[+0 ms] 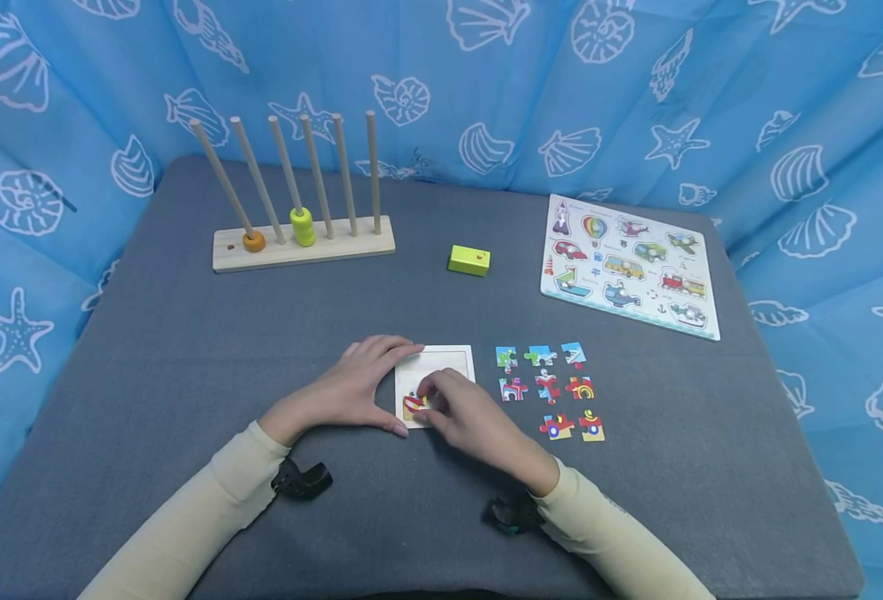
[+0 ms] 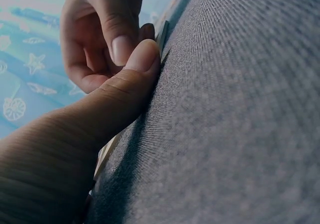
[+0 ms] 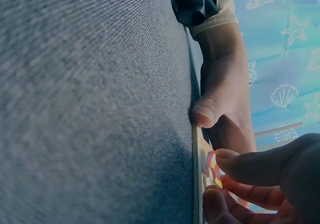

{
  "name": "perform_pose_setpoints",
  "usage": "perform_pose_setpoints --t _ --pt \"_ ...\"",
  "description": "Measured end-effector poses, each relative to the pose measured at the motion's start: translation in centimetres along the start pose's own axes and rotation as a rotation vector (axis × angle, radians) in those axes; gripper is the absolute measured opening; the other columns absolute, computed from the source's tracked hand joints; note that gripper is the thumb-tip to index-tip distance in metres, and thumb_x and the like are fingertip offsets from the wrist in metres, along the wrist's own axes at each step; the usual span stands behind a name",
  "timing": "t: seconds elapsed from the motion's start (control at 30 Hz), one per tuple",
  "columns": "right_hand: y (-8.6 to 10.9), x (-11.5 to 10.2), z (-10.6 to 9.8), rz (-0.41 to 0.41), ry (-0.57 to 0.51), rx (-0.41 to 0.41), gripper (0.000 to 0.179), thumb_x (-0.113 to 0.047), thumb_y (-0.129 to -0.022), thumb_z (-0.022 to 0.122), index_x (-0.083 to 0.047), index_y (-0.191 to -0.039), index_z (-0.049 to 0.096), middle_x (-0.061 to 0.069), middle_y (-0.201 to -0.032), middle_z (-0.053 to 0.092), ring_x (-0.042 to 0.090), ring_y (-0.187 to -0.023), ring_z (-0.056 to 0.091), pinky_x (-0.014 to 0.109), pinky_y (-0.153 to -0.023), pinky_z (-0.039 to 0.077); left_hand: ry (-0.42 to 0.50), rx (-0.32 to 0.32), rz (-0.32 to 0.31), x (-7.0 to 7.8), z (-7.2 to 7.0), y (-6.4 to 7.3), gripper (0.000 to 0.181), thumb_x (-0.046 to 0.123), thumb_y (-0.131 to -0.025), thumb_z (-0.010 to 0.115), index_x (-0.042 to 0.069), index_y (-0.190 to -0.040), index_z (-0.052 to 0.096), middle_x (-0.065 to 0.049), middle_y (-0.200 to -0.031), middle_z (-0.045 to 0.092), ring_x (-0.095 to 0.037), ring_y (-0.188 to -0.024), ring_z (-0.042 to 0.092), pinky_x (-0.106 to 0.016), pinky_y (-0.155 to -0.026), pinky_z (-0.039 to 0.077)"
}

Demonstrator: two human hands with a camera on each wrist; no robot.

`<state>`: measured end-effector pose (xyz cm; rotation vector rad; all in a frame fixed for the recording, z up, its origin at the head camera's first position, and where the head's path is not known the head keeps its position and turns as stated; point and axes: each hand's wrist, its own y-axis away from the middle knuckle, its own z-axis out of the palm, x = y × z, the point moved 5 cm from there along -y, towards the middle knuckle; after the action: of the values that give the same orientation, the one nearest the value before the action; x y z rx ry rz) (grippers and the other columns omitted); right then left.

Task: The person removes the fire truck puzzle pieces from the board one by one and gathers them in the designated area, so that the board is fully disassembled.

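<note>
A square wooden puzzle tray (image 1: pixel 447 360) lies flat on the table before me. My left hand (image 1: pixel 359 385) holds it along its left side, thumb at the lower edge and a finger at the upper edge. Inside the tray's lower-left corner, my right hand (image 1: pixel 471 410) pinches a colourful jigsaw piece (image 1: pixel 413 404). That piece (image 3: pixel 213 168) shows between thumb and fingers in the right wrist view, against the tray. Whether it lies fully flat I cannot tell. Right of the tray, several loose jigsaw pieces (image 1: pixel 548 387) lie in rows. In the left wrist view the left thumb (image 2: pixel 135 74) hides most of the tray.
A wooden peg stand (image 1: pixel 321 248) with orange and green beads stands at the back left. A small yellow-green block (image 1: pixel 469 260) lies behind the tray. A white vehicle puzzle board (image 1: pixel 629 265) is at the back right. A blue curtain (image 1: pixel 471 92) hangs around the grey table (image 1: pixel 187 358).
</note>
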<state>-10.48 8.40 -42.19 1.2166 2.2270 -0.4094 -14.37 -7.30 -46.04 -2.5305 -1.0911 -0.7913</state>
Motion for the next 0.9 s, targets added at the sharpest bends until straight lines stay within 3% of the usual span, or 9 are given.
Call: perform_pose_setpoints --t 0.4,0.57,0.9 --pt "-0.2 0.3 -0.7 -0.001 -0.105 0.055 0.011 -0.005 -0.087 0.069 -0.011 -0.092 0.061 -0.003 -0.084 0.059 0.007 -0.075 0.056 0.025 -0.069 0.049 0.003 0.014 0.010 0.1 -0.1 0.0 0.110 0.070 -0.062 0.076 0.025 -0.151 0.029 -0.001 -0.147 0.037 -0.022 -0.136 0.031 -0.050 -0.103 0.030" --pt "0.4 1.4 -2.3 0.094 -0.218 0.053 0.008 -0.008 -0.089 0.068 -0.012 -0.092 0.062 -0.003 -0.085 0.062 0.009 -0.074 0.057 0.025 -0.068 0.050 0.003 -0.015 -0.010 0.0 0.1 -0.1 0.110 0.071 -0.063 0.074 0.026 -0.152 0.026 0.000 -0.149 0.034 -0.021 -0.138 0.028 -0.050 -0.105 0.028" --pt "4.2 5.6 -7.1 0.252 -0.244 0.089 0.007 -0.013 -0.090 0.067 -0.015 -0.097 0.065 -0.001 -0.080 0.061 0.013 -0.063 0.050 0.025 -0.056 0.043 -0.008 -0.031 -0.018 0.0 0.0 -0.1 0.109 0.071 -0.065 0.072 0.026 -0.152 0.026 -0.002 -0.149 0.034 -0.023 -0.138 0.029 -0.052 -0.104 0.028"
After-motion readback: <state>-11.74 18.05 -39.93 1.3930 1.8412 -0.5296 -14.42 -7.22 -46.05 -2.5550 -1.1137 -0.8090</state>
